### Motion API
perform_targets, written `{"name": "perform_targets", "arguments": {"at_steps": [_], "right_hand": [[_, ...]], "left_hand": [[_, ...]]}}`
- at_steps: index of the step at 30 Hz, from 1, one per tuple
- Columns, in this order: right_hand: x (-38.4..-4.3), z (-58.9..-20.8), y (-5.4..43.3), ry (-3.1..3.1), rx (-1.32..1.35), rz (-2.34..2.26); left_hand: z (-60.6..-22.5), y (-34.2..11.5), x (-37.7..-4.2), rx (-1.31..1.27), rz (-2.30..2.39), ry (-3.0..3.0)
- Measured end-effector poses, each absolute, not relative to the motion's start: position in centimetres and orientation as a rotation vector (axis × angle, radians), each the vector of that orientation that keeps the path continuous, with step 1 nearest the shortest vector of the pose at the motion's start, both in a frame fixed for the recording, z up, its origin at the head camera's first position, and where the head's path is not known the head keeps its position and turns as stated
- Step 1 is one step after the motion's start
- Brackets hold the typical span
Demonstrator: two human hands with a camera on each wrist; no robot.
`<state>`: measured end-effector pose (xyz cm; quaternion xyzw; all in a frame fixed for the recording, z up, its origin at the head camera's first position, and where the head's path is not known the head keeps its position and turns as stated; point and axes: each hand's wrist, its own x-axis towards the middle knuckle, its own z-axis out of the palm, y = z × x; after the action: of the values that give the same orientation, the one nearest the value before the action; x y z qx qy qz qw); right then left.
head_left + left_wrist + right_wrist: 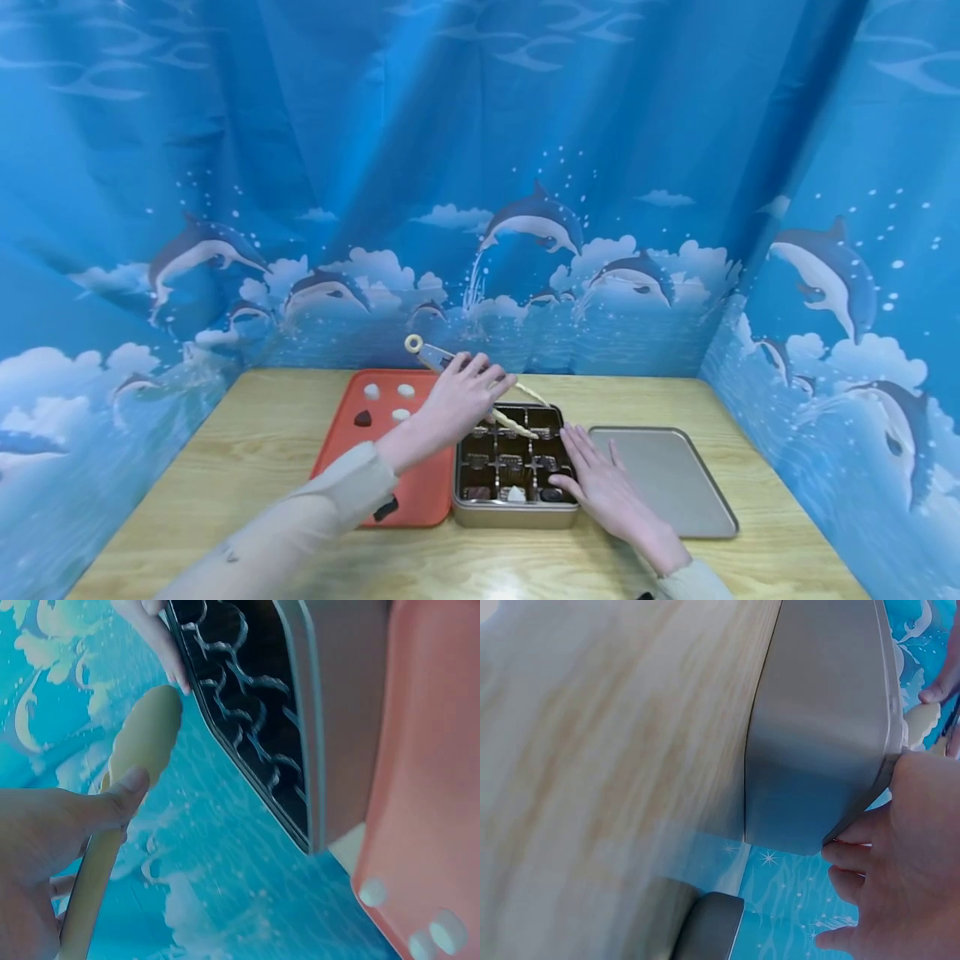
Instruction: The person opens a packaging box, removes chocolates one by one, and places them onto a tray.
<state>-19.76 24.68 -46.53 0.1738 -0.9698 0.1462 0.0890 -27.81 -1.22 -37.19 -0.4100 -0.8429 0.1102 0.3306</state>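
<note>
My left hand (461, 400) grips a pair of tongs (429, 353) with a ring at its end and cream tips. In the head view the tips spread apart over the back of a divided metal tin (517, 518), with nothing visible between them. The left wrist view shows the thumb pressed along one cream arm of the tongs (147, 735). My right hand (603, 483) lies with straight fingers against the tin's right rim. Inside the tin's front row sit a brown piece (477, 493), a white piece (516, 495) and a dark piece (551, 495).
Left of the tin lies a red tray (330, 454), partly under my left forearm. It bears several white pieces (406, 390), a dark brown piece (363, 418) and a black piece (386, 507). A flat metal lid (667, 479) lies to the right. A dolphin-print curtain (420, 275) stands behind the table.
</note>
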Motion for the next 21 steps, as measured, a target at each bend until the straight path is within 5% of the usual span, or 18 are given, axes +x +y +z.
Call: {"name": "perform_targets", "arguments": {"at_steps": [21], "right_hand": [[-19.8,-46.8,24.6,-2.891,0.450,0.398]], "left_hand": [[-36.7,6.1,-27.7,-1.311,0.904,-2.087]]}}
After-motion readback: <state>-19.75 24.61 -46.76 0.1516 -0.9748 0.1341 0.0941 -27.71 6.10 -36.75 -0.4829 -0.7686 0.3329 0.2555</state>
